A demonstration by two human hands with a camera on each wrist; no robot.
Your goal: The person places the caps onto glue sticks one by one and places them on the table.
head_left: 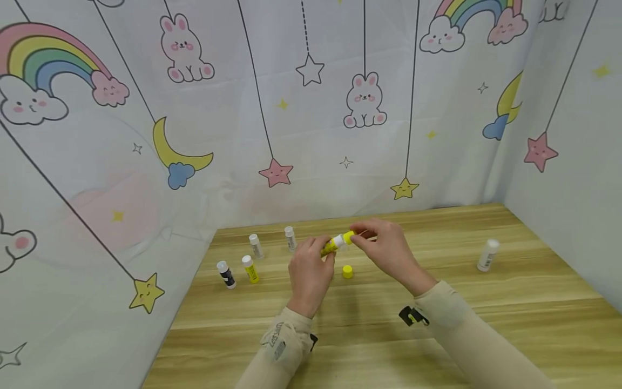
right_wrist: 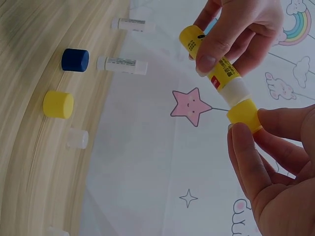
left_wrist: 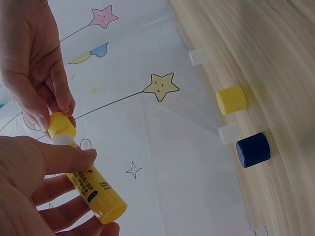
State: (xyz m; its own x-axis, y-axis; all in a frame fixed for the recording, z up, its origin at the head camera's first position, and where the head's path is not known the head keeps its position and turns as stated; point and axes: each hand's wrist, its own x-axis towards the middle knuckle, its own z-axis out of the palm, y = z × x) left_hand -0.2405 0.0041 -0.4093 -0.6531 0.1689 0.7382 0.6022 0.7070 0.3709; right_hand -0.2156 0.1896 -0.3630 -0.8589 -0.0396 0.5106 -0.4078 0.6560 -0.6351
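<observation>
My left hand (head_left: 311, 273) grips a yellow glue stick (head_left: 330, 247) around its labelled barrel, tilted above the table. At its white upper end, the right hand (head_left: 389, 248) pinches a yellow cap (head_left: 349, 236) between thumb and fingertips. The right wrist view shows this cap (right_wrist: 243, 116) right at the glue stick's white collar (right_wrist: 234, 92). Below the hands, a second yellow cap (head_left: 347, 272) stands on the table. A navy cap (left_wrist: 253, 150) and small whitish caps (left_wrist: 228, 133) are near it in the left wrist view; the left hand hides the navy one in the head view.
Left on the wooden table (head_left: 233, 335) stand uncapped glue sticks: a dark one (head_left: 226, 274), a yellow one (head_left: 250, 269) and two white ones, the nearer (head_left: 256, 246) and the farther (head_left: 290, 238). A white glue stick (head_left: 488, 255) stands far right. Printed curtains (head_left: 320, 135) border the table.
</observation>
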